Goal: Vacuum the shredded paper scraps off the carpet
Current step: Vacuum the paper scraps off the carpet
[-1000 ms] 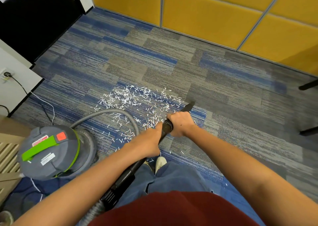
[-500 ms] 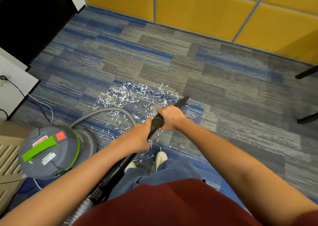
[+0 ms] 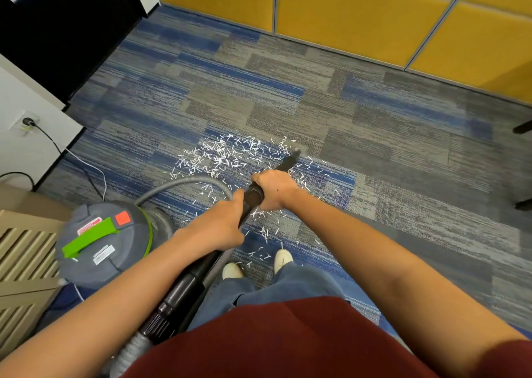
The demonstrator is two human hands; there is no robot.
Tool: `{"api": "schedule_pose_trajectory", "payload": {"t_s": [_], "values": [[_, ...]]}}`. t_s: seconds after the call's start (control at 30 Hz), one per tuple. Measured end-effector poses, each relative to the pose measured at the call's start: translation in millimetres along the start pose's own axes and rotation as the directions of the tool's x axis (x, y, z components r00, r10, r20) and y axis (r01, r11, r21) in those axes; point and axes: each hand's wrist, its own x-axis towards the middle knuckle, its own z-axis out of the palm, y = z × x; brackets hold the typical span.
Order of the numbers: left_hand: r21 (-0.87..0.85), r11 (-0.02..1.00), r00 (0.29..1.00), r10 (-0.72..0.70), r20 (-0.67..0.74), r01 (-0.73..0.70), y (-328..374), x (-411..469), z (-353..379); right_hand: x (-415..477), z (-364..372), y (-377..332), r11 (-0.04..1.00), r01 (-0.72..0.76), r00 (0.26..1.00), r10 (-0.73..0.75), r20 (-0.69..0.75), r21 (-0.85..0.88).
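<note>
White shredded paper scraps lie scattered on the blue-grey carpet, some reaching down to my shoes. A black vacuum wand runs from my lap out to its narrow nozzle tip, which sits at the right edge of the scrap patch. My right hand grips the wand near the front. Just behind it, my left hand grips the wand too. A grey hose curves from the wand back to the grey vacuum canister with a green handle on my left.
Yellow wall panels close the far side. A white wall with a socket and plugged cable is on the left, with a beige slatted unit beside the canister. Black chair legs stand at the right edge.
The nozzle tip has moved forward and slightly left along the right edge of the scraps. Both hands keep their grip on the wand, and the view has shifted a little.
</note>
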Motion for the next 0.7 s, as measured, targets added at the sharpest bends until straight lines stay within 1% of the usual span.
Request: {"api": "schedule_pose_trajectory", "payload": {"t_s": [0.17, 0.27, 0.4, 0.6, 0.7], "values": [[0.018, 1.0, 0.999, 0.016, 0.037, -0.016, -4, -3, -1, -5, 1, -3, 0.998, -0.016, 1.0, 0.016, 0.017, -0.054], [0.039, 0.998, 0.997, 0.056, 0.054, -0.058, 0, -4, 0, -13, 5, 2, 0.997, -0.052, 0.998, 0.054, 0.042, -0.058], [0.075, 0.991, 0.992, 0.104, 0.075, -0.11, 9, -5, 4, -27, 12, 11, 0.994, -0.094, 0.995, 0.096, 0.031, -0.061], [0.103, 0.985, 0.989, 0.133, 0.063, -0.139, 23, 4, 5, -37, 13, 23, 0.988, -0.153, 0.988, 0.153, -0.017, -0.005], [0.112, 0.984, 0.989, 0.133, 0.056, -0.139, 26, 6, 6, -37, 13, 24, 0.985, -0.171, 0.985, 0.171, -0.015, 0.033]]}}
